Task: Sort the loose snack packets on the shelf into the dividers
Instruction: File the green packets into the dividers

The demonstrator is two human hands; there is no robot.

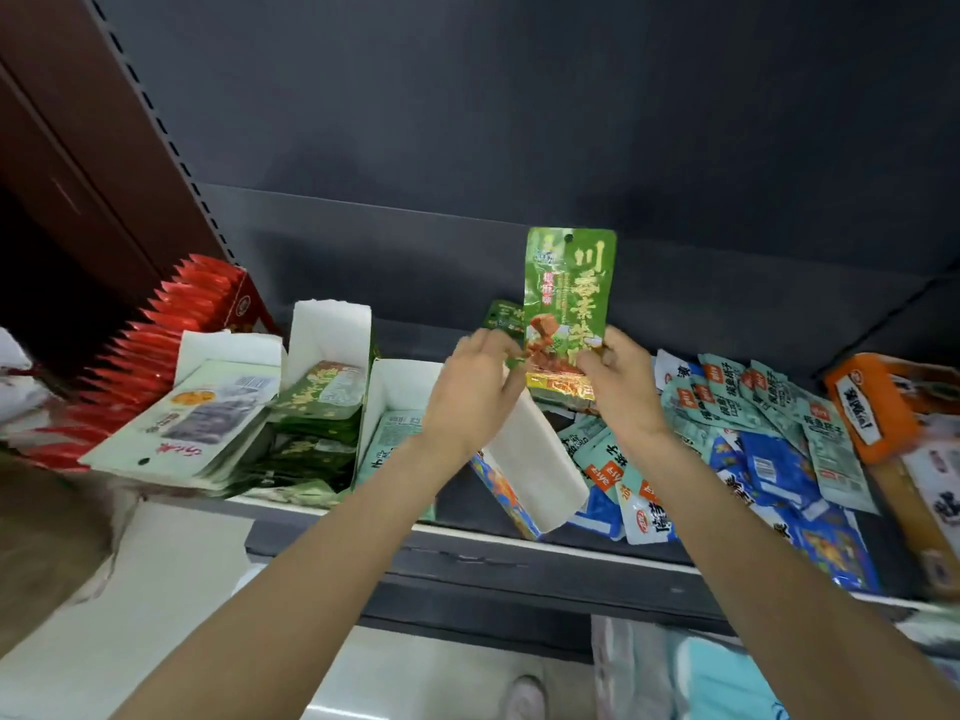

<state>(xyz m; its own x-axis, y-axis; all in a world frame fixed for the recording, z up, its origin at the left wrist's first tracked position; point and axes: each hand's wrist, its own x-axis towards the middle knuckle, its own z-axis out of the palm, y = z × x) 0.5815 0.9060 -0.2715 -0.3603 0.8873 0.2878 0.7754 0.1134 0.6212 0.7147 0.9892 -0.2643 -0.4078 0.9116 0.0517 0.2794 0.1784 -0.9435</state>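
Note:
A green snack packet (569,298) with yellow lettering stands upright above the shelf. My right hand (621,387) pinches its lower right edge. My left hand (475,387) pinches its lower left corner, fingers curled. A second dark green packet (503,315) peeks out behind it. White card dividers (332,324) stand on the dark shelf (571,556); one holds dark green packets (317,392), another pale green ones (395,439). A tilted white divider (535,459) lies below my hands. Loose teal, white and blue packets (753,444) are heaped to the right.
A red carton of red packets (171,324) stands at the far left, beside a stack of pale flat packets (197,418). An orange box (872,402) sits at the right end. The dark back panel (519,148) rises behind the shelf.

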